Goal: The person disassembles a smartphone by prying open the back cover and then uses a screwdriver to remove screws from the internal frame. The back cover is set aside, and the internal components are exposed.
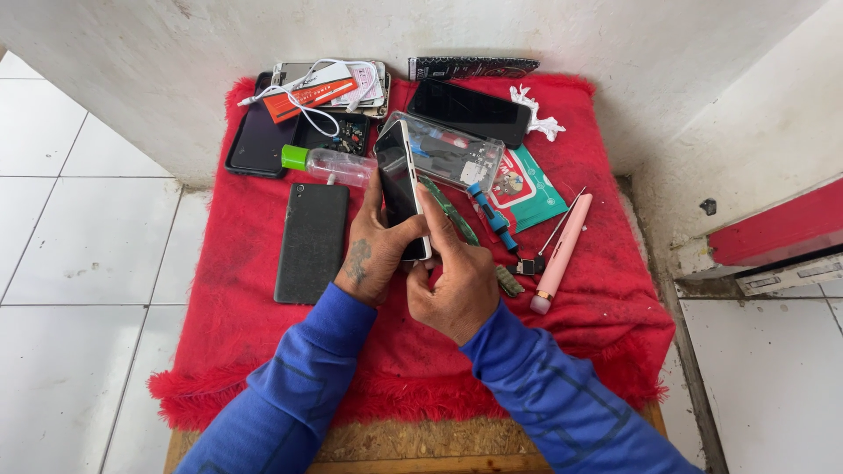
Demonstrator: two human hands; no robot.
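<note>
Both hands' grip on phone point(400, 189), red cloth point(606, 307), white tiled floor point(79, 263)

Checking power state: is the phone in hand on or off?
Off, apparently: phone screen is dark, held on edge by left hand and right hand.

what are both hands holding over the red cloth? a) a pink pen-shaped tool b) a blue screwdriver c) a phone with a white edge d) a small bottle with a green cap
c: the left hand and right hand both grip the phone, tilted up on its edge, while the bottle, pink tool and screwdriver lie untouched on the cloth.
</note>
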